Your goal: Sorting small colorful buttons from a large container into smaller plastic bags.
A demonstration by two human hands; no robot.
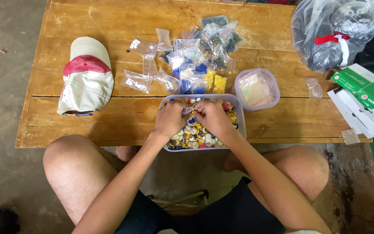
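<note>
Both hands work over a clear rectangular tub of mixed buttons that sits at the near edge of the wooden tabletop, at 6 o'clock of the surface. The left hand and right hand meet above the tub's far half, knuckles up, fingertips almost touching. Between them a small clear bag shows; each hand's grip is narrow, pinched on that bag. Whether a button is also held cannot be told.

At 12 o'clock of the tub lies a heap of small clear packets with blue, yellow and dark contents, some touching the tub's far wall. At 2 o'clock, just beside the tub, stands a round clear container holding flat bags. At 9 o'clock, well apart, a cream and red cap rests on the tabletop. At the far right corner sits a large knotted plastic bag; below it, green and white boxes.
</note>
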